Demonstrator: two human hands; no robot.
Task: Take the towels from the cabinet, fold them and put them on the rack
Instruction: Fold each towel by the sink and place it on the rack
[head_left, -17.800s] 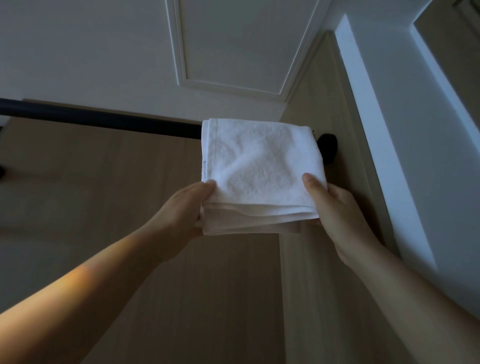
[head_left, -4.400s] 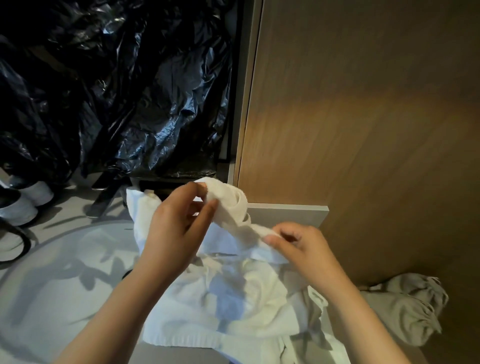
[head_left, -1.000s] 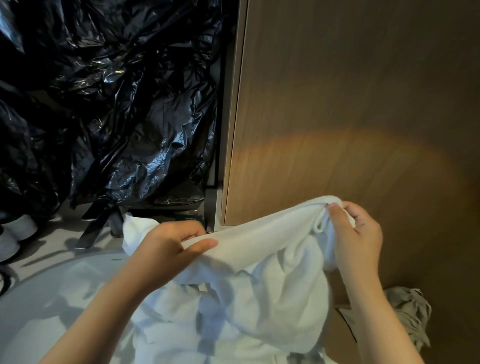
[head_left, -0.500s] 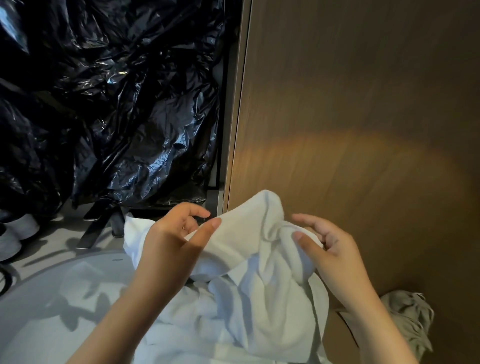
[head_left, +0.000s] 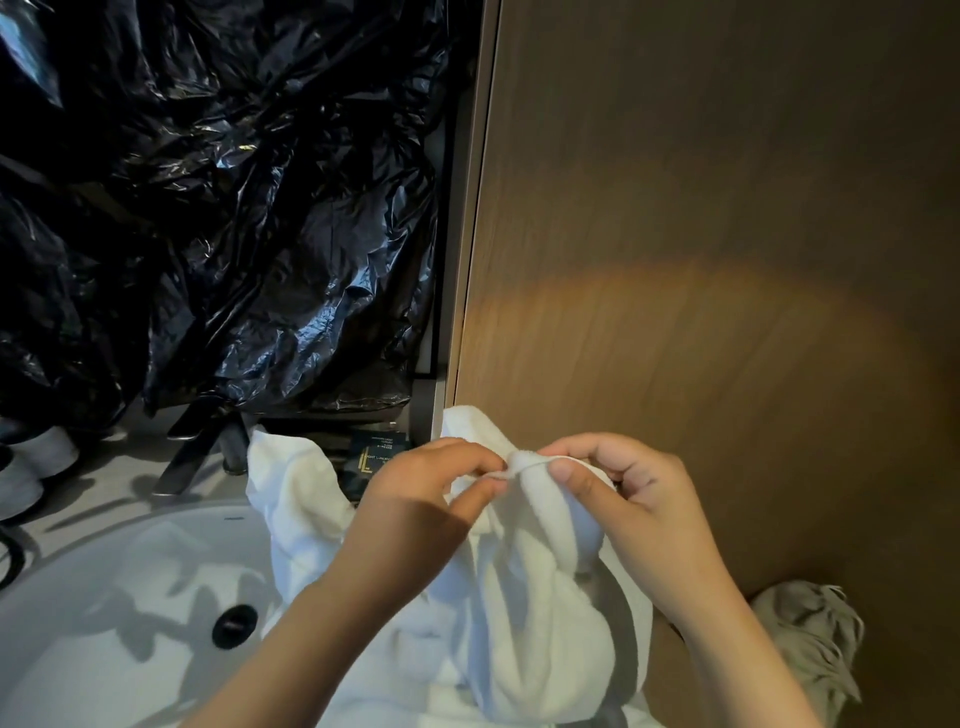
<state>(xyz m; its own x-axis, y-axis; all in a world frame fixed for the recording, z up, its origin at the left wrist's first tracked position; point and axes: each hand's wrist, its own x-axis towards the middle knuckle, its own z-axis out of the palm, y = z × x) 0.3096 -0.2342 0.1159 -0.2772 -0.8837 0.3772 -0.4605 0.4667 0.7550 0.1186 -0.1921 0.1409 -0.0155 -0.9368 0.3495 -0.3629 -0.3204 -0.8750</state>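
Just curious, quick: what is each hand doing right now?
Left hand: closed, pinching the white towel.
Right hand: closed, pinching the same towel's edge.

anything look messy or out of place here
Yes. A grey cloth lies crumpled on the floor by the wooden panel, lower right. More white towels sit unfolded in a heap beside the one both hands, left and right, pinch.

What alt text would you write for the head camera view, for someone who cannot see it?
Two bare hands, left hand and right hand, pinch the edge of a white towel between them. Behind are black plastic bags and a wooden panel; a white basin lies lower left.
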